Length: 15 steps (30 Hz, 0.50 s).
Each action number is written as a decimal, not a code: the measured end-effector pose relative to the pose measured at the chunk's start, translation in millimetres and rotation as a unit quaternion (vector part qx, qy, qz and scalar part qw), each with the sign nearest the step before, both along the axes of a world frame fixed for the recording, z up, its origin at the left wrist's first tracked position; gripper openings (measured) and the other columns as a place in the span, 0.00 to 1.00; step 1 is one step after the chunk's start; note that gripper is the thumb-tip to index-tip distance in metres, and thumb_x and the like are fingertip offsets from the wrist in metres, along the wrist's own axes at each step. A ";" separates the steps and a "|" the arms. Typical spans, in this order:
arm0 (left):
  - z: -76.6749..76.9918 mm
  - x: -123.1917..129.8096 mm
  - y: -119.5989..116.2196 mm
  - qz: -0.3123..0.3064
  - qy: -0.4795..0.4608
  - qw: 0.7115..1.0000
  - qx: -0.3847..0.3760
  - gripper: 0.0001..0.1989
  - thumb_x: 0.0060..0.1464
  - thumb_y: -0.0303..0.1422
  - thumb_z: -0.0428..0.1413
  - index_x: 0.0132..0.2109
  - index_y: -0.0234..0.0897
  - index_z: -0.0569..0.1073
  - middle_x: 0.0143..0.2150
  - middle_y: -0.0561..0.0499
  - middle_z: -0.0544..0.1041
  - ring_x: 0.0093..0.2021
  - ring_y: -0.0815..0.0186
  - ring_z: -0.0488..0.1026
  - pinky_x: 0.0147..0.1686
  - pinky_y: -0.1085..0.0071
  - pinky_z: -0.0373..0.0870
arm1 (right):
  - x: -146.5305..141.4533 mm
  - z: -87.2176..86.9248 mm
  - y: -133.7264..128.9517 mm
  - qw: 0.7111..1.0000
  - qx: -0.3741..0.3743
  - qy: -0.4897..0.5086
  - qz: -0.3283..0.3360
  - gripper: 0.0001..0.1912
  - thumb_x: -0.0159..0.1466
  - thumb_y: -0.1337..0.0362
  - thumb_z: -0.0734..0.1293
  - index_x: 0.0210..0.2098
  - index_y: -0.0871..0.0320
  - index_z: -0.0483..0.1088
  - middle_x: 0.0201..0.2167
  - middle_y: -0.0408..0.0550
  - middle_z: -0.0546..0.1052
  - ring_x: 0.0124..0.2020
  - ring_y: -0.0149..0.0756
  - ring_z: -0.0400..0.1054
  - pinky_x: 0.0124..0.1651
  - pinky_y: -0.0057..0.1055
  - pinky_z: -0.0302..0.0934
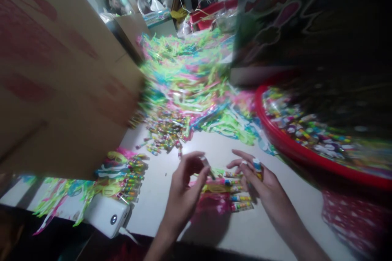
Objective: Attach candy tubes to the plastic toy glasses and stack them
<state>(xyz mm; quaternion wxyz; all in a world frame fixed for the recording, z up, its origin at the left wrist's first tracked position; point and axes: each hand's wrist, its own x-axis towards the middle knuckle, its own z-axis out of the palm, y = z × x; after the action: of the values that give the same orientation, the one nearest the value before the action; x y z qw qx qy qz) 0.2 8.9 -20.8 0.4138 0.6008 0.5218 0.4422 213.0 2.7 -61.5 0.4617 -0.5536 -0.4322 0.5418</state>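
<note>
My left hand is closed in a pinch over the white table, with a small slim tube between thumb and fingers. To its right, my right hand is curled around another small tube with a blue and white end; its index finger points left. Beneath and between both hands lies a row of printed tubes, their ends toward my right hand. Pink and yellow plastic strips extend from that row to the left, partly under my left hand. Motion blur hides fine detail.
A loose pile of small tubes lies beyond my hands, before a heap of colourful strips. At left are a cardboard box, another tube row and a white power bank. A red-rimmed basin of small pieces stands right.
</note>
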 end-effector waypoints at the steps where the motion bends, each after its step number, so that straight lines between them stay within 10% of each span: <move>1: 4.4 11.4 -5.6 -0.021 -0.008 1.000 0.005 0.14 0.70 0.38 0.60 0.59 0.42 0.72 0.42 0.52 0.79 0.42 0.69 0.79 0.45 0.73 0.78 | -6.0 7.1 -2.3 0.998 -0.021 0.049 0.016 0.31 0.73 0.40 0.68 0.67 0.52 0.72 0.57 0.52 0.81 0.40 0.35 0.75 0.48 0.32 0.72; 7: 8.2 27.8 -8.7 -0.076 0.111 0.983 0.124 0.11 0.73 0.31 0.55 0.56 0.43 0.79 0.48 0.48 0.77 0.47 0.68 0.77 0.47 0.73 0.75 | -14.9 22.7 -14.2 0.963 -0.123 0.229 0.076 0.33 0.71 0.42 0.71 0.68 0.52 0.71 0.41 0.47 0.79 0.22 0.27 0.65 0.19 0.23 0.59; 15: -49.8 -56.9 39.7 0.160 0.377 0.910 0.058 0.10 0.71 0.37 0.56 0.52 0.37 0.76 0.49 0.44 0.76 0.51 0.55 0.74 0.53 0.57 0.74 | 1.1 17.2 -24.6 0.931 -0.145 0.333 -0.035 0.24 0.68 0.50 0.78 0.60 0.49 0.80 0.41 0.44 0.73 0.33 0.27 0.63 0.30 0.18 0.63</move>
<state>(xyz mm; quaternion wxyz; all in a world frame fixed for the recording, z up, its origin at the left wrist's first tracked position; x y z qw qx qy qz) -56.7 48.6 -70.6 0.0740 0.6542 0.7014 0.2729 214.1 -21.9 -44.3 0.5123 -0.4174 -0.1506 0.7353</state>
